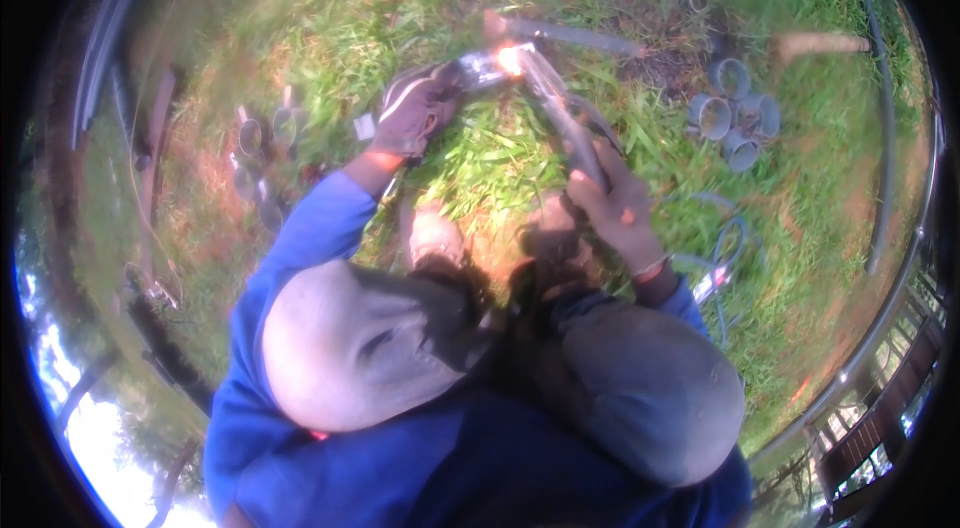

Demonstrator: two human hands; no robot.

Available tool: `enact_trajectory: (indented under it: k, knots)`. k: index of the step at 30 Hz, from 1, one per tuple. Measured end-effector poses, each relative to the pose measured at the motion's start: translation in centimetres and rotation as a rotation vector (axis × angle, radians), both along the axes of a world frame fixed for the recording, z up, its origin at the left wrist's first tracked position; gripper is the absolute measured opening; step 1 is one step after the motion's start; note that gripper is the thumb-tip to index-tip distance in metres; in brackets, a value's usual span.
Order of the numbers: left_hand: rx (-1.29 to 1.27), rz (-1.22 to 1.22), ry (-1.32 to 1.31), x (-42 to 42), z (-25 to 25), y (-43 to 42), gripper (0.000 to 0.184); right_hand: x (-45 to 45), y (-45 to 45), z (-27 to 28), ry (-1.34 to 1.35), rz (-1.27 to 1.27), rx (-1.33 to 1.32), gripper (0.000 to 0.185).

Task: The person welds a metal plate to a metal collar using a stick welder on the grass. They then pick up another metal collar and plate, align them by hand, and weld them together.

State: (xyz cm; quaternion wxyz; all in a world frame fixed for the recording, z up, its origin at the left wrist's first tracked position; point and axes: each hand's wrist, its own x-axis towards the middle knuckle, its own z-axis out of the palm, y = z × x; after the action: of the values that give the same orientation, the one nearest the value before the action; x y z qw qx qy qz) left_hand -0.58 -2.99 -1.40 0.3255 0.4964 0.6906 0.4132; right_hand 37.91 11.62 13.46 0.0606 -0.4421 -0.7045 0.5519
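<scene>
My left hand (415, 110), in a dark glove, is closed round a short shiny metal piece (482, 70) above the grass. My right hand (615, 203) grips a long dark bar-like tool (565, 118), which slants up and to the left. Where the tool's far end meets the metal piece, a bright orange-white glow (512, 60) shows. Glare and blur hide the exact contact and the tool's kind. Just beyond the glow, a grey metal bar (575, 34) lies on the grass.
Several short grey pipe pieces (733, 78) stand at right, and similar rings (285, 126) lie at left. A blue hose or cable (735, 238) curls beside my right arm. Long dark bars (110, 38) lie far left; a long dark pipe (886, 128) curves along the right. My knees (360, 343) are close below.
</scene>
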Motion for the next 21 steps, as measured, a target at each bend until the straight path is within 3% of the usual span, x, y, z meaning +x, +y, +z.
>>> enact_trajectory:
  k: [1, 5, 7, 8, 10, 16, 17, 20, 21]
  knots:
    - [0.072, -0.033, -0.025, -0.1, -0.2, -0.1, 0.085, 0.0, 0.1, 0.0, -0.009, 0.001, -0.023, 0.065]
    - [0.044, 0.060, -0.125, 1.1, 0.6, 0.0, 0.048, 0.0, 0.0, -0.1, 0.015, -0.004, -0.042, 0.066]
    - [0.038, 0.082, -0.150, 0.3, -1.1, -0.6, 0.040, 0.2, 0.0, -0.8, 0.023, -0.010, -0.056, 0.066]
    - [0.025, -0.021, -0.272, -1.0, -3.2, -1.2, 0.075, 0.2, 0.0, -1.0, 0.031, -0.015, -0.071, 0.066]
    - [0.012, -0.124, -0.393, -1.5, -3.5, -1.3, 0.116, 0.1, -0.1, -0.8, 0.015, -0.013, -0.032, 0.067]
    - [0.060, -0.134, -0.265, -1.7, -4.5, -1.8, 0.105, -0.1, 0.1, -0.5, 0.004, -0.007, 0.002, 0.068]
    - [0.059, -0.079, -0.437, -1.1, -4.7, -1.8, 0.105, -0.1, 0.1, -0.7, 0.004, -0.004, 0.009, 0.069]
    - [0.005, -0.024, -0.352, -0.2, -1.6, -1.3, 0.087, 1.4, -0.7, -3.0, 0.109, -0.074, 0.047, 0.070]
    - [-0.003, -0.024, -0.320, -0.2, -1.4, -1.4, 0.081, 0.8, -0.5, -1.4, 0.048, -0.069, 0.052, 0.070]
